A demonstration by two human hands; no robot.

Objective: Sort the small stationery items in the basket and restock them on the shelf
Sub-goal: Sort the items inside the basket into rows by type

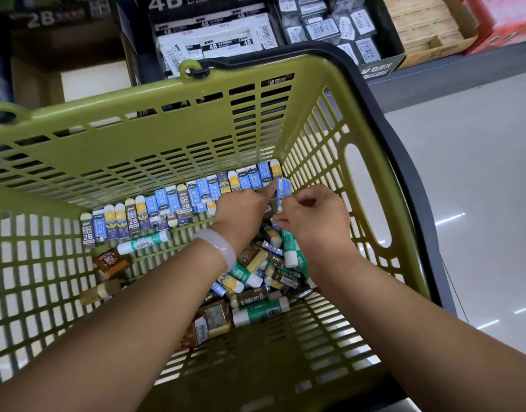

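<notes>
1. Shelving (428,72) runs across the top of the view behind our work, carrying boxes of 4B erasers (214,40), a box of dark barcode-labelled packets (339,28) and a cardboard tray (428,28) at the right; a pale glossy floor (478,173) lies below it.

2. We work inside the green slotted basket (137,138), which stands in front of the shelf with its far wall towards it.

3. At the left of the basket floor, a row of small erasers (178,203) stands upright, side by side, along the far wall: blue, yellow and dark 2B wrappers are mixed in the line. A green-and-white glue stick (144,242) lies just in front of the row.

4. Our left hand (241,215), with a pale bangle (217,248) on the wrist, reaches to the right end of the row; its forefinger points forward and touches the blue eraser (283,190). We cannot tell how its other fingers lie.

5. Our right hand (315,221) pinches that same blue eraser at its lower end, holding it upright near the basket's far right corner.

6. Below and between the wrists lies the unsorted pile (261,283): more erasers, glue sticks and brown packets, heaped loosely.

7. We judge the step in hand to be sorting, not yet restocking: the blue eraser is being seated at the row's end.

8. The next move calls for setting it flush against its neighbour, releasing it, then drawing another piece from the pile.
</notes>
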